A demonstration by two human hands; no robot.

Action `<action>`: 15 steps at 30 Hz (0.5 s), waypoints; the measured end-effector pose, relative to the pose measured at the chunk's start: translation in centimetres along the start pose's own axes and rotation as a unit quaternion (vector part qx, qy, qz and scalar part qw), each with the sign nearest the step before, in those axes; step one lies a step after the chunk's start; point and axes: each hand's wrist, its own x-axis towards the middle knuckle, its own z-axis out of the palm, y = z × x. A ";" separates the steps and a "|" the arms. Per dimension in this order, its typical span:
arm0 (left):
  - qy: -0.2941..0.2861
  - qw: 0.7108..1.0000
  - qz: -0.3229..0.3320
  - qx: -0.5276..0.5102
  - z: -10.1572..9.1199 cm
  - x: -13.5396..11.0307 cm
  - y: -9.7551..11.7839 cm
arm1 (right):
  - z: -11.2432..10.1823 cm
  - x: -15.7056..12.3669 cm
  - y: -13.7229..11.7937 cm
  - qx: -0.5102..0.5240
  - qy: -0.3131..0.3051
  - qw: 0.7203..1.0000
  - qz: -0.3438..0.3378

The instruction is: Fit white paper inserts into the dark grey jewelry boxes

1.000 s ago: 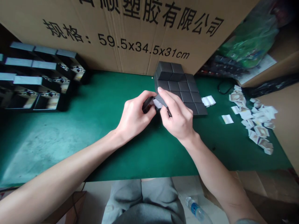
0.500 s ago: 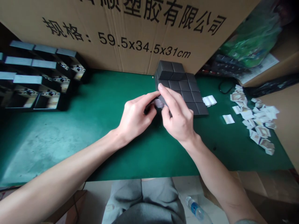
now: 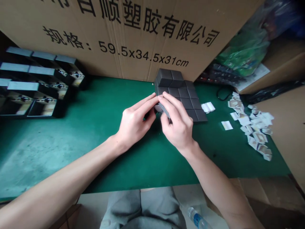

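Pinched between both hands, just over the green mat near its middle: a small black box, mostly hidden by fingers, only a dark edge and a pale grey patch showing. Gripped from the left by the left hand, thumb low at the side and forefinger stretched across the top. Closed on from the right by the right hand, fingertips meeting the left's above the box. Just behind, resting on the mat — a stepped stack of closed black boxes, backed against a large printed cardboard carton. Far left, rows of open black boxes. To the right, well apart, white folded slips, then a loose heap of paper tags. Down at the lower edge — a water bottle.
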 end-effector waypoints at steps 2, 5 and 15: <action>0.004 1.000 0.017 0.008 0.0 0.1 0.0 | 0.0 0.0 -0.1 -0.005 -0.012 1.000 0.011; 0.006 0.999 0.044 0.026 0.0 0.2 0.0 | -0.2 0.2 -0.3 -0.007 -0.026 1.000 0.014; -0.071 0.996 0.025 0.055 -0.6 0.1 -0.1 | -1.2 0.8 -0.7 -0.027 -0.070 0.997 0.019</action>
